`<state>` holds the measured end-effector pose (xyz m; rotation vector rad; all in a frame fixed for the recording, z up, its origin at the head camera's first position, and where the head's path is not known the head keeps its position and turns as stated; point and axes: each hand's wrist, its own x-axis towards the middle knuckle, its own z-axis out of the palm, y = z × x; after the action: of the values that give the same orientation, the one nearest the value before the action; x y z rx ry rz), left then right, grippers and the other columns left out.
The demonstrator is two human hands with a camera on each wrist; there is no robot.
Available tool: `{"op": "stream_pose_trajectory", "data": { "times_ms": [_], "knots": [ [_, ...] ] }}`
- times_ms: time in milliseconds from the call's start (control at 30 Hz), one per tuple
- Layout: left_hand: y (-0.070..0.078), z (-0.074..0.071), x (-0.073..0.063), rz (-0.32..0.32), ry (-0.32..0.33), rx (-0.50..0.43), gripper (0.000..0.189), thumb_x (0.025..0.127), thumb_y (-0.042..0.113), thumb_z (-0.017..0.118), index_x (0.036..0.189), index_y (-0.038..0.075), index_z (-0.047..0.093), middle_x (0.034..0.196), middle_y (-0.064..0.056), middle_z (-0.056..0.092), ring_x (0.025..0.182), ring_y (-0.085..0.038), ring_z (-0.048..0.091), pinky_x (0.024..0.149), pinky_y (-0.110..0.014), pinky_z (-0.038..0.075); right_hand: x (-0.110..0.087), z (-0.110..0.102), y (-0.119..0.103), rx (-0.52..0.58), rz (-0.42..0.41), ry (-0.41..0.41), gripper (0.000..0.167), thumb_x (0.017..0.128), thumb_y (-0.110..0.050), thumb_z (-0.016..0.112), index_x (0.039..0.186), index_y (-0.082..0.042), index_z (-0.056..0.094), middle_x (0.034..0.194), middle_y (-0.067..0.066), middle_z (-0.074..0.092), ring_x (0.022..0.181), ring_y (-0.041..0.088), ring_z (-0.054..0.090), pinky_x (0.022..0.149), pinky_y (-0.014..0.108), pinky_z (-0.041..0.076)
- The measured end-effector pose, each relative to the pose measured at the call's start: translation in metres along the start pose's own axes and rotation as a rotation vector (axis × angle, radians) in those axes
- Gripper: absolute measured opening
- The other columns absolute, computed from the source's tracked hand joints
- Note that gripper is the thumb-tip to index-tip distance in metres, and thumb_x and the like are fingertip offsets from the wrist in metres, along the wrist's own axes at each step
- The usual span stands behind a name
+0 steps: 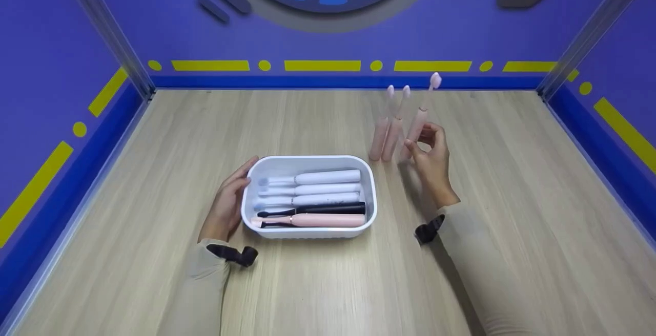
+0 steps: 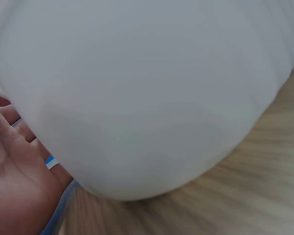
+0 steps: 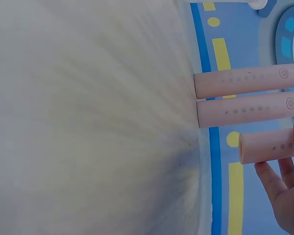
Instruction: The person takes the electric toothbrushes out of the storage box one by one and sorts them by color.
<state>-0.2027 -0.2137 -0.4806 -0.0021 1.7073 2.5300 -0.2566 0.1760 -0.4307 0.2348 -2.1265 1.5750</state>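
My right hand (image 1: 433,159) pinches the handle of a pink electric toothbrush (image 1: 417,121), which leans to the right with its brush head up. In the right wrist view its base (image 3: 241,148) looks raised off the table. Just left of it, two more pink electric toothbrushes (image 1: 379,139) stand upright side by side. My left hand (image 1: 225,208) rests against the left end of a white plastic bin (image 1: 307,232), fingers extended along its outside. Inside the bin lie white electric toothbrushes (image 1: 328,177), a black one (image 1: 333,208) and a pink one (image 1: 328,220); another black brush head shows beneath the pink one.
The wood-grain table (image 1: 287,121) is bounded by a blue back wall (image 1: 338,44) with yellow marks and by side walls in blue. Metal posts (image 1: 107,28) rise at the back corners. A small black camera (image 1: 249,256) sits on each wrist.
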Motion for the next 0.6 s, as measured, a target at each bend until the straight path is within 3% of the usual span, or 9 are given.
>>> {"op": "stream_pose_trajectory", "data": {
  "times_ms": [400,600],
  "knots": [
    [0.001,0.000,0.001,-0.002,0.018,0.003,0.052,0.096,-0.001,0.029,0.148,-0.001,0.030,0.159,-0.008,0.025,0.148,-0.016,0.017,0.123,-0.030,0.012,0.005,0.003,0.000,-0.038,0.063,-0.025,0.042,0.086,0.009,0.063,0.122,0.013,0.042,0.113,0.028,0.053,0.106,0.034,0.053,0.099,0.050,0.043],
    [0.000,0.000,0.000,0.004,0.014,0.006,0.053,0.096,-0.001,0.029,0.148,-0.001,0.030,0.159,-0.008,0.025,0.148,-0.017,0.018,0.123,-0.031,0.013,0.014,0.006,0.027,-0.049,0.121,-0.053,0.044,0.086,0.007,0.063,0.125,0.009,0.041,0.116,0.025,0.052,0.109,0.033,0.053,0.101,0.049,0.042]
  ]
}}
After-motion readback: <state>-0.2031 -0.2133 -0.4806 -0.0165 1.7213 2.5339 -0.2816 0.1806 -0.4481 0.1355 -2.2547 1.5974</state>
